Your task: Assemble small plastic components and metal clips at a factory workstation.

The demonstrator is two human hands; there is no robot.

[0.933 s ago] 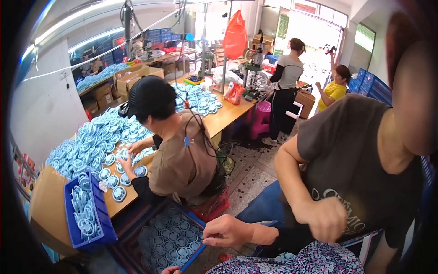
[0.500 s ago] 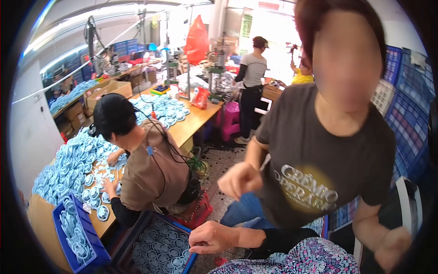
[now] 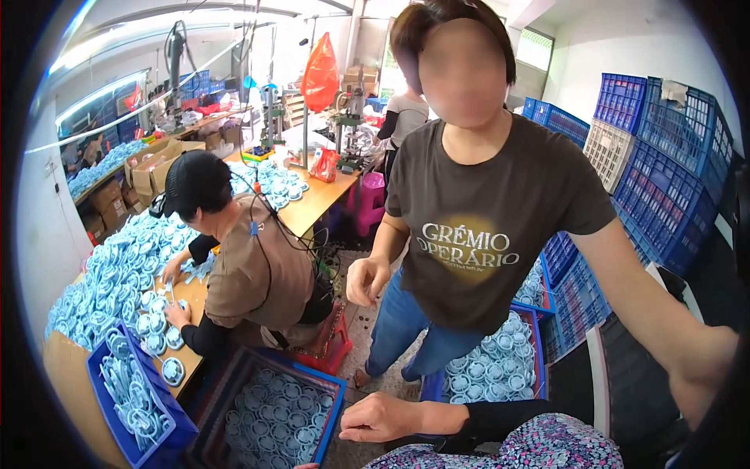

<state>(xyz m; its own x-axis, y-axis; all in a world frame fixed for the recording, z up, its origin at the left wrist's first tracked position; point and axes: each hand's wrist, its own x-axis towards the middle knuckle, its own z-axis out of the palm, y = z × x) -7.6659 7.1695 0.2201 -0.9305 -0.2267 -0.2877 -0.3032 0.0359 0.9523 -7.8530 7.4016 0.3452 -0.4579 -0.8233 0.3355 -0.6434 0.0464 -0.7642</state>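
Observation:
My right hand (image 3: 381,418) comes out of a black sleeve over a floral garment at the bottom of the view. Its fingers are loosely curled and hold nothing. It hovers beside the right rim of a dark blue crate (image 3: 334,391) filled with light-blue round parts (image 3: 273,418). Only a sliver of my left hand (image 3: 299,466) shows at the bottom edge, near the same crate. A second blue crate (image 3: 539,344) of the same round parts stands just behind my right hand.
A person in a dark printed t-shirt (image 3: 484,234) stands close in front, one arm stretched toward me at the right. A seated person in a black cap (image 3: 234,266) works at a wooden table (image 3: 70,367) piled with light-blue parts. Blue crates (image 3: 664,172) are stacked at the right.
The view has swung to the right and the standing person has come closer, one arm now reaching toward me. My right hand stays by the crate rim.

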